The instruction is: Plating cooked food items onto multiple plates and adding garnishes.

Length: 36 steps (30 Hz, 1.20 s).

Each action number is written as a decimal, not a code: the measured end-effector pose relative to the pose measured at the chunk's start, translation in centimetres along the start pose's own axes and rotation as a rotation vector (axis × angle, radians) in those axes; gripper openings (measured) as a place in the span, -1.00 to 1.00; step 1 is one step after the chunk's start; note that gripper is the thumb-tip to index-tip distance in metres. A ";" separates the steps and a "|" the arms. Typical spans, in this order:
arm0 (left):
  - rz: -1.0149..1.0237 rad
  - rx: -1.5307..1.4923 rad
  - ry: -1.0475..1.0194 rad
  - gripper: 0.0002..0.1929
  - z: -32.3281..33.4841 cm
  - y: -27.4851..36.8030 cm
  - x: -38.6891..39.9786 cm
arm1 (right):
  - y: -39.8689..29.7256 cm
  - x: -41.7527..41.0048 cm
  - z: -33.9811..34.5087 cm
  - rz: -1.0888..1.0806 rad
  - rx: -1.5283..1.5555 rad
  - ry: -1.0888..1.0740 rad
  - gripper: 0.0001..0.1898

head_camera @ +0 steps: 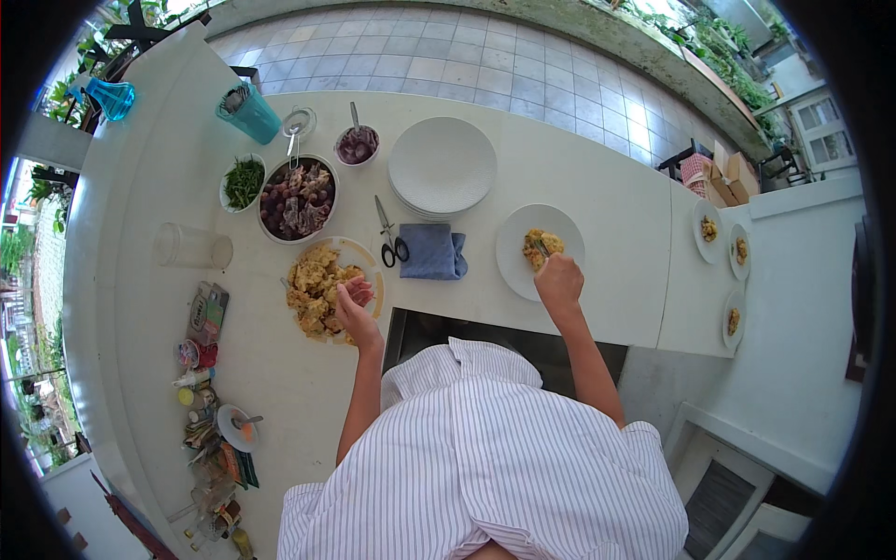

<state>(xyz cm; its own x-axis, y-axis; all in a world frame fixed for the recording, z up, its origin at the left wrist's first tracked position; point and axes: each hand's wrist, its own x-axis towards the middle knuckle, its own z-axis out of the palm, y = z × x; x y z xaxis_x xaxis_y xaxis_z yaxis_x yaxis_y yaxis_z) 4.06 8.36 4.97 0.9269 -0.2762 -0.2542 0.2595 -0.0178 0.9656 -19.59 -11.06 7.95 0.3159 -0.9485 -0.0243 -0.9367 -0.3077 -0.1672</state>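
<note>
My right hand (560, 283) is shut on a metal utensil (540, 246), possibly a spoon or fork. Its tip is in a mound of yellow scrambled food (553, 240) on a white plate (514, 273). My left hand (357, 315) is over the right part of a large plate (375, 280) heaped with similar lumpy yellow food (311, 280). Its fingers are loosely curled, with nothing seen in them. Between the two plates lie a folded blue cloth (428, 253) and black-handled scissors (386, 234). Beyond the cloth is a stack of white plates (442, 164).
A bowl of dark reddish food (297, 199), a bowl of green strips (243, 183) and a small purple-filled bowl (358, 147) stand at left. Near them are a teal cup (252, 119) and clear container (192, 246). Several plated portions (708, 229) sit far right.
</note>
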 end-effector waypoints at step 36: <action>-0.016 0.050 -0.161 -0.57 3.3 0.0 -0.4 | 5.3 -5.7 6.8 0.046 0.477 0.292 -0.85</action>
<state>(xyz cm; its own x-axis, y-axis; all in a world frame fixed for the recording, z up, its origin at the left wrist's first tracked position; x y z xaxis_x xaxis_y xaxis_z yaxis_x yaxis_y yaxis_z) 2.81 5.29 5.27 0.8663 -0.4255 -0.2616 0.2566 -0.0700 0.9640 -25.35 -6.77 0.51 0.1574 -0.9626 0.2206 -0.7549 -0.2613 -0.6015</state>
